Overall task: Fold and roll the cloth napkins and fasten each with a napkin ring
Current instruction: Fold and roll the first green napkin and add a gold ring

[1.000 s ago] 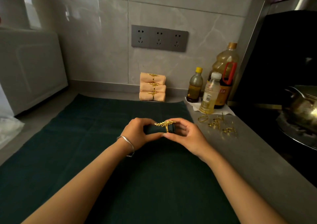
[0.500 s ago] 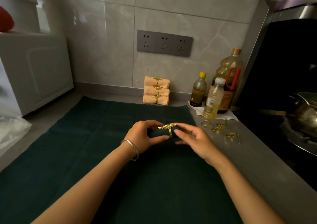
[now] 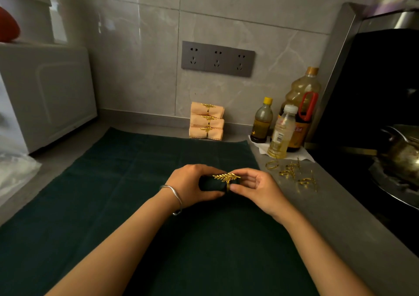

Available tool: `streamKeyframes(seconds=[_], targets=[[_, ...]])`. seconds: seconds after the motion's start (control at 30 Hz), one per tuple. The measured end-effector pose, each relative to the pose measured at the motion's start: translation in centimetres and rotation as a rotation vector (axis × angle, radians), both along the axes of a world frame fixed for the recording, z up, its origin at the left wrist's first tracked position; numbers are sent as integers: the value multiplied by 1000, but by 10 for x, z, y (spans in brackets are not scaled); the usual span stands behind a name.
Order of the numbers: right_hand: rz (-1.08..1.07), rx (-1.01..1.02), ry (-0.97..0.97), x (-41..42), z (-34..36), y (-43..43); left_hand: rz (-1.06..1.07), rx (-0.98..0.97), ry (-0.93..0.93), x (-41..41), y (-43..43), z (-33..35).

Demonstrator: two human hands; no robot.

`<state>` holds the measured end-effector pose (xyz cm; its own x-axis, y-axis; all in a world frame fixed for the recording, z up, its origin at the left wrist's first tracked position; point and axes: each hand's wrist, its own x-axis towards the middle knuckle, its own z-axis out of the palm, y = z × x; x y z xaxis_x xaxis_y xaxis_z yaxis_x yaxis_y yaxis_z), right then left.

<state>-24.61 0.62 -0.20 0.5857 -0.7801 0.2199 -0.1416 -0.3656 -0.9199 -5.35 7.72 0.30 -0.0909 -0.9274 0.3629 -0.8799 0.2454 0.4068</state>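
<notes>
Left grip (image 3: 190,184) clasps the rolled dark napkin (image 3: 212,186) over the spread cloth (image 3: 113,205), toward the right edge of the surface (image 3: 340,216); right grip (image 3: 257,192), looser half a second ago, pinches the leaf ring (image 3: 227,177) again, seated right of mid-roll. Fastening appears nearly done.

Far wall, a grey three-socket panel (image 3: 218,58). Far right, three bottles stand close together on white paper (image 3: 260,147) – a big oil jug (image 3: 302,91), a dark yellow-capped bottle (image 3: 263,121), a clear one (image 3: 281,134) nearest. Right edge, a metal pot (image 3: 403,155) on the stove. Left, a white appliance (image 3: 45,96) with a bucket (image 3: 25,14) on top – and a plastic bag (image 3: 13,171) nearer.
</notes>
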Motion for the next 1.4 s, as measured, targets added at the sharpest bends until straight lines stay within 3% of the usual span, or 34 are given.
streamKeyframes(seconds=[0.57,0.97,1.17,1.4], targets=[[-35,27,-13,-9,2,-8,79,28,-62,5,1,8],[-16,36,171,-26,0,-15,30,181,43,18,-4,-7],[5,-325,339,-9,-8,-8,58,195,13,18,-8,-11],[-24,-429,359,7,-10,-6,68,174,0,16,-10,-11]])
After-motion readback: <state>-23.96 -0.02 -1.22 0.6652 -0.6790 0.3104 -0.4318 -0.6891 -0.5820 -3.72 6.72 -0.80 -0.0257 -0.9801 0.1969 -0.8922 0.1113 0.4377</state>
